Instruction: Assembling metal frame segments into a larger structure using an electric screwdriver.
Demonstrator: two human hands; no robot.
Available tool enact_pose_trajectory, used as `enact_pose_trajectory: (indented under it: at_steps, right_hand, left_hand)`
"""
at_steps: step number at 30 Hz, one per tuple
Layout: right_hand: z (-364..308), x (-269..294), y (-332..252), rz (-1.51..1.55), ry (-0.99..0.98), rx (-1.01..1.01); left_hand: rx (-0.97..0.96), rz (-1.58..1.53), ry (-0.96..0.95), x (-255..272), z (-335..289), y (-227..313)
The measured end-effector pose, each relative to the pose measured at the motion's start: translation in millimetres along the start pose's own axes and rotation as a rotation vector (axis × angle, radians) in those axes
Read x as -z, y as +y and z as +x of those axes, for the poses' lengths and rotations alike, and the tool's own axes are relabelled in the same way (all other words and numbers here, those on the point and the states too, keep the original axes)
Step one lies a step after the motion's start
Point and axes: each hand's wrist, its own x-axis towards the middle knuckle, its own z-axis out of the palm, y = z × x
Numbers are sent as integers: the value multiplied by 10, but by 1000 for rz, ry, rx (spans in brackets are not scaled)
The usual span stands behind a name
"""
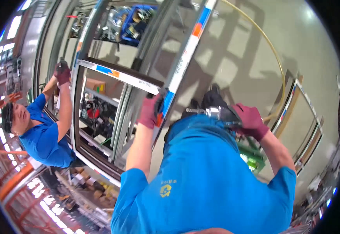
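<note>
A large metal frame (181, 64) with blue, white and orange film strips runs diagonally in front of me. My left hand (151, 110), in a maroon and black glove, is closed round its bar beside the corner where a crossbar (133, 79) meets it. My right hand (251, 121), gloved the same way, grips a power drill (218, 113) close to my body. The drill's silver chuck and bit point left, toward the frame but apart from it. My palm and fingers hide part of the drill's body.
At the left, a co-worker (47, 132) in blue stands with gloved hands at the frame's far side. A blue bin (136, 25) of parts lies beyond the frame. A yellow hose (273, 46) curves over the floor. More frames (292, 105) lean at right, near a green crate (251, 158).
</note>
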Motion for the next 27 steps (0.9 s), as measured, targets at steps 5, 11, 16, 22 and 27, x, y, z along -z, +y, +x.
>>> enact_pose_trajectory:
  at_steps: [5, 11, 16, 22, 27]
  right_hand:
    - [637, 1089, -561, -91, -11, 200]
    - [1995, 1697, -879, -171, -45, 611]
    - [3689, 1799, -280, -312, -95, 670]
    - [6198, 1577, 842, -474, -204, 623]
    - [7645, 1154, 988, -759, -427, 433]
  left_hand:
    - [-36, -81, 8, -66, -127, 23]
    - [-61, -188, -2, -17, -103, -24]
    - [-102, -137, 11, -2, 15, -81]
    - [-16, -16, 258, -222, -101, 233]
    - [216, 111, 515, -389, -83, 2]
